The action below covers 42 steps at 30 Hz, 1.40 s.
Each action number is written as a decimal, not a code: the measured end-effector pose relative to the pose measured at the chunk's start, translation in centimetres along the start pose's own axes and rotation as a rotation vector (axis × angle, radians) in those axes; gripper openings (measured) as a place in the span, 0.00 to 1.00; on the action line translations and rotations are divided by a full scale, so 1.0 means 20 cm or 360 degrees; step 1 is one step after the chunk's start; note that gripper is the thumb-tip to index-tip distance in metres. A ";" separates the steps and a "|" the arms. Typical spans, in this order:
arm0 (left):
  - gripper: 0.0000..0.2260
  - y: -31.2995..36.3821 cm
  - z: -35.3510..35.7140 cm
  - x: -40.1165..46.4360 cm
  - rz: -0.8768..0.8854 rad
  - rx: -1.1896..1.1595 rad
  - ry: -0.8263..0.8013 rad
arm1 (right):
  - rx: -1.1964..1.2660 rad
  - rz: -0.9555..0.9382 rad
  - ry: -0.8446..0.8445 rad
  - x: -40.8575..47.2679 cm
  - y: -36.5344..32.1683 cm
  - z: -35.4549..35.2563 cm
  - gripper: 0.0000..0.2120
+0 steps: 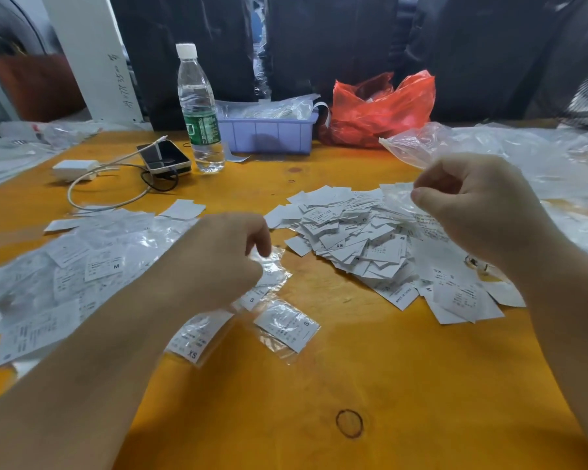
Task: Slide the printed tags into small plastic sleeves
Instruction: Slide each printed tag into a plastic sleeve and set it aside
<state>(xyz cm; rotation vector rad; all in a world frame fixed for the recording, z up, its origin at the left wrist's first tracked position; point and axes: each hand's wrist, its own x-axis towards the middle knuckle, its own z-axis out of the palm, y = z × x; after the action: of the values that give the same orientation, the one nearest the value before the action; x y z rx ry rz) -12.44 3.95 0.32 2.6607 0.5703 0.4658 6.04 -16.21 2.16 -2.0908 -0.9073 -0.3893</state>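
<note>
Clear plastic film is what both hands are dealing with on the orange table (319, 385). The right hand (482, 212), at about two o'clock from the table's middle, is pinching a thin clear sleeve (396, 201) between thumb and fingertips, its fingers curled in over it. That sleeve is hanging above the loose heap of printed tags (364, 245), which is lying at about one o'clock, just beside the hand.

The left hand (224, 256), at about ten o'clock, is curling its fingers down onto a crinkled sleeve with a tag inside (269, 273); whether it is truly pinching it or only touching it I cannot tell. Finished sleeved tags (82, 266) are spreading out at nine o'clock, and two more are lying near the middle, one marked S (287, 323) and one marked XS (197, 337).

By my judgement the tags are handling as light, fairly stiff slips, easy to scatter and best taken by a short edge. The sleeves are looking limp, slick and prone to cling shut, so the mouth is probably wanting to be rubbed open between thumb and finger, with the hold kept at the open end.
</note>
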 end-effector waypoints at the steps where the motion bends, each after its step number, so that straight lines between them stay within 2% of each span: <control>1: 0.13 -0.01 0.01 0.00 -0.0002 -0.0001 -0.0118 | -0.0071 0.0028 -0.0009 0.01 0.02 0.00 0.03; 3: 0.12 -0.01 0.02 0.00 0.0008 -0.0067 -0.0304 | -0.0169 0.0113 -0.0090 0.02 0.05 0.02 0.03; 6: 0.07 -0.02 0.03 0.00 0.0042 -0.0113 -0.0429 | -0.0231 0.0165 -0.0180 0.02 0.08 0.04 0.05; 8: 0.05 -0.02 0.03 0.00 0.0038 -0.0119 -0.0479 | -0.0226 0.0107 -0.0026 0.03 0.09 0.03 0.07; 11: 0.15 -0.02 0.02 0.00 -0.0017 -0.0096 -0.0504 | -0.0254 0.0078 0.0200 0.05 0.10 -0.02 0.12; 14: 0.25 0.00 0.02 0.00 -0.0051 -0.0086 -0.0466 | -0.0413 0.0216 0.0056 0.05 0.13 -0.02 0.14; 17: 0.19 0.00 0.03 0.00 -0.0027 -0.0092 -0.0352 | -0.0581 0.0438 -0.0203 0.04 0.14 0.01 0.14; 19: 0.16 0.00 0.03 0.00 -0.0009 -0.0132 -0.0257 | -0.0661 0.0540 -0.0285 0.04 0.15 0.01 0.14; 26: 0.08 0.01 0.05 -0.01 0.0121 -0.0267 -0.0090 | -0.0715 0.0612 -0.0416 0.04 0.16 0.00 0.17; 42: 0.10 0.02 0.09 -0.02 0.0223 -0.0413 -0.0010 | -0.0704 0.0635 -0.0491 0.05 0.17 0.01 0.12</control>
<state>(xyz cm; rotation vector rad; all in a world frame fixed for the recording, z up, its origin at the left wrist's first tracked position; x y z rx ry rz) -11.96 2.82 -1.12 2.4606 0.2990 0.5322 9.24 -17.02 0.65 -2.7251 -0.5796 -0.0546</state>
